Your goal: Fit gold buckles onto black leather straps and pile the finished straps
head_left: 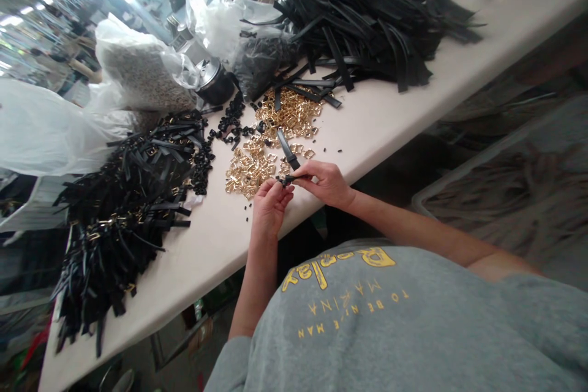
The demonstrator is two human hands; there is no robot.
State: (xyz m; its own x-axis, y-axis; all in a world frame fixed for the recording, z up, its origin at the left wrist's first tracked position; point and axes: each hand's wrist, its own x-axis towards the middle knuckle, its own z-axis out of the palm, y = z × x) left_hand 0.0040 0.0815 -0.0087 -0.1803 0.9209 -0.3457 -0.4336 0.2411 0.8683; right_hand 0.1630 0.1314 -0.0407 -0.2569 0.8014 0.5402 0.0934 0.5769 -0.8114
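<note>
My right hand [327, 184] is closed on a black strap [285, 148], pinching it between thumb and fingers. The strap's free end points up over the gold buckles, and a black loop sits around it near my fingers. Close beside it, my left hand [272, 201] is closed in a pinch at a small dark piece at the strap's other end. Whether that piece is separate or part of the strap I cannot tell. Just beyond my fingertips lie heaps of gold buckles [250, 168], with a few tiny black bits scattered around.
A big pile of black straps [381, 30] lies at the back right of the table [206, 263]. Straps with gold buckles [119, 226] are heaped at left. Small black loops [201, 165], a dark tin [215, 82] and filled plastic bags [142, 67] stand behind. A clear bin [505, 177] is at right.
</note>
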